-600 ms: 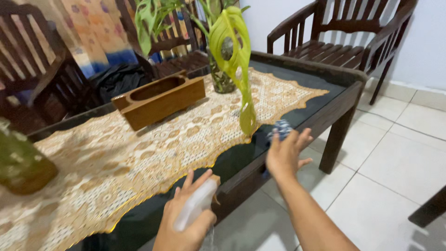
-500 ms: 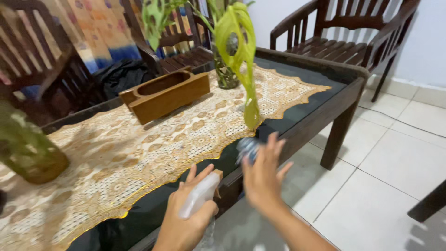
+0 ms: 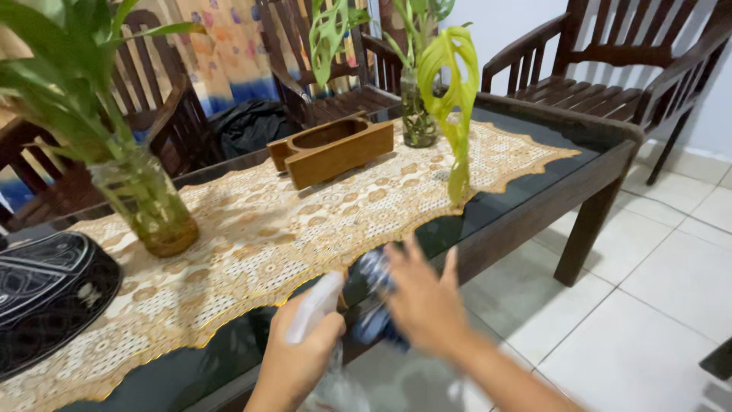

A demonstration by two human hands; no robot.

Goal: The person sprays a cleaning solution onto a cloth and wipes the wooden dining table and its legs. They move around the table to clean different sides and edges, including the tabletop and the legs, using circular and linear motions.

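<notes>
Cloth (image 3: 374, 301) of blue and white pattern lies under the right hand (image 3: 423, 301) at the near edge of the dark glass table (image 3: 534, 202), pressed against the glass just past the border of the cream lace runner (image 3: 252, 236). It looks soft and limp — light, easy to bunch, likely to slide readily on glass, so a flat palm or a gathered handful at its middle would hold it best. The right hand is blurred; its fingers seem spread wide over the cloth rather than closed round it.

Wooden chairs (image 3: 610, 69) stand behind and beside the table. On the runner, going down in size: a dark patterned bag (image 3: 46, 290) at the far left, a glass vase of green leaves (image 3: 149, 202), a wooden tray (image 3: 332, 149) with a rounded hollow, and a smaller glass vase (image 3: 418, 114) whose pale yellow-green leaf (image 3: 456, 99) droops toward the table edge.

Nearest the camera, the left hand (image 3: 297, 358) is wrapped round a white spray bottle (image 3: 314, 307) — fingers closed on its neck, nozzle pointing toward the cloth. The bottle is rigid plastic, light to judge by its look, its clear lower body dim below the hand; how full it is I cannot tell
</notes>
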